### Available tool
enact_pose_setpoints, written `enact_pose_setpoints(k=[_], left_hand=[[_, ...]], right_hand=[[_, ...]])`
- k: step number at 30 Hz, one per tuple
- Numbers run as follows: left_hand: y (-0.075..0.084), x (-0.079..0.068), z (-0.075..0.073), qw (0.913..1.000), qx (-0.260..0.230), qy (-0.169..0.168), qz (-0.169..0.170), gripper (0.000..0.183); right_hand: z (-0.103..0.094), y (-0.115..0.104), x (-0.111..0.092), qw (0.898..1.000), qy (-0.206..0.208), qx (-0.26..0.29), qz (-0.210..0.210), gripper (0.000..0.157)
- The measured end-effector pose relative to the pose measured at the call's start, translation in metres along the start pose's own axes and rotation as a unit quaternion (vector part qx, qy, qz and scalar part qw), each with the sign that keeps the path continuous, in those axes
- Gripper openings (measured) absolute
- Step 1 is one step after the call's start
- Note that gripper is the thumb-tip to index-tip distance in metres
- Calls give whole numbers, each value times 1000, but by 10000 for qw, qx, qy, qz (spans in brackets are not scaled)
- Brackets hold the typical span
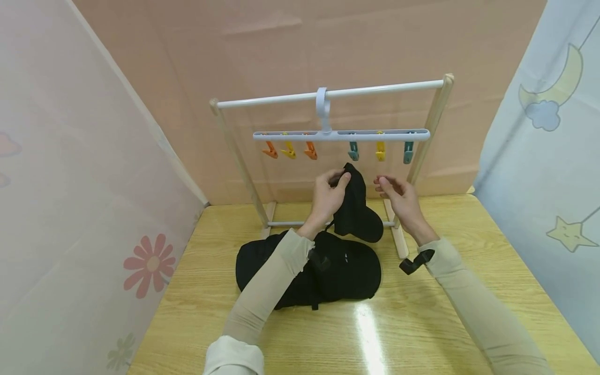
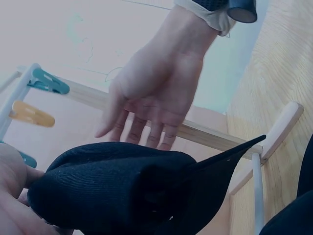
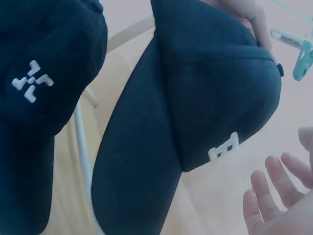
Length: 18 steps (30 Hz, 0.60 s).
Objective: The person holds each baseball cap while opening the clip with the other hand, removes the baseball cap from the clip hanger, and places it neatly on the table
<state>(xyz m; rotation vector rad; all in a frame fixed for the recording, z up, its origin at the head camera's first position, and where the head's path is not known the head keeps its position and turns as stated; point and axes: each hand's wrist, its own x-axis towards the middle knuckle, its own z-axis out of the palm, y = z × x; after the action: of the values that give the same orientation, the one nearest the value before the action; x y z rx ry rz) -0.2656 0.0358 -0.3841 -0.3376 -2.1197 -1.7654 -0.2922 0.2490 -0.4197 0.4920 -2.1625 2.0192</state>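
My left hand (image 1: pixel 327 197) grips a black baseball cap (image 1: pixel 351 205) by the top of its crown, thumb on the near side. The cap hangs with its brim down, below the clips of a pale hanger (image 1: pixel 290 137). White lettering (image 3: pixel 224 147) shows on its front in the right wrist view. My right hand (image 1: pixel 402 202) is to the right of the cap, apart from it, its fingers loosely bent with nothing in them. More black headwear (image 1: pixel 347 271) lies on the table under my left forearm; a cap (image 3: pixel 44 93) there bears a white emblem.
The hanger hooks over the white bar (image 1: pixel 389 90) of a wooden-legged rack (image 1: pixel 433 127). Orange clips (image 1: pixel 311 151), yellow clips (image 1: pixel 380 152) and teal clips (image 1: pixel 408 152) dangle from it. The wooden table (image 1: pixel 197 291) meets a peach backdrop (image 1: pixel 262 57) and patterned side sheets.
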Motion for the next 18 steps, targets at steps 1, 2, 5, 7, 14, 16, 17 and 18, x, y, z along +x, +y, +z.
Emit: enact_pose_setpoints(k=[1,2,5,7,14,16,17,18], left_hand=[[0,0,-1,10000,-6,-8,-8,30],[0,-1,-1,10000,-14,-6,-11,30],[1,-2,-2,10000,-30,-3,-17,30],[2,-2,-2,10000,-42,2,-16,30],[4,-2,-2,9999,-96,38,14,28],[4,-3,-3,9999,-121,43,10,29],[4,-3,-3,9999,-133,45,1,29],[5,-3,-3,9999,-141,45,-17,29]], right_hand=[[0,2,-1,10000,8,-71,-4,25],[0,3,-2,9999,16,-115,-4,27],[-2,7,-4,9995,29,-314,23,34],[-2,10,-6,9988,33,-484,84,40],[-4,14,-12,9951,29,-871,462,52],[-5,17,-15,9944,31,-907,544,54],[-5,18,-16,9940,27,-924,581,55],[-5,20,-17,9935,17,-961,613,56]])
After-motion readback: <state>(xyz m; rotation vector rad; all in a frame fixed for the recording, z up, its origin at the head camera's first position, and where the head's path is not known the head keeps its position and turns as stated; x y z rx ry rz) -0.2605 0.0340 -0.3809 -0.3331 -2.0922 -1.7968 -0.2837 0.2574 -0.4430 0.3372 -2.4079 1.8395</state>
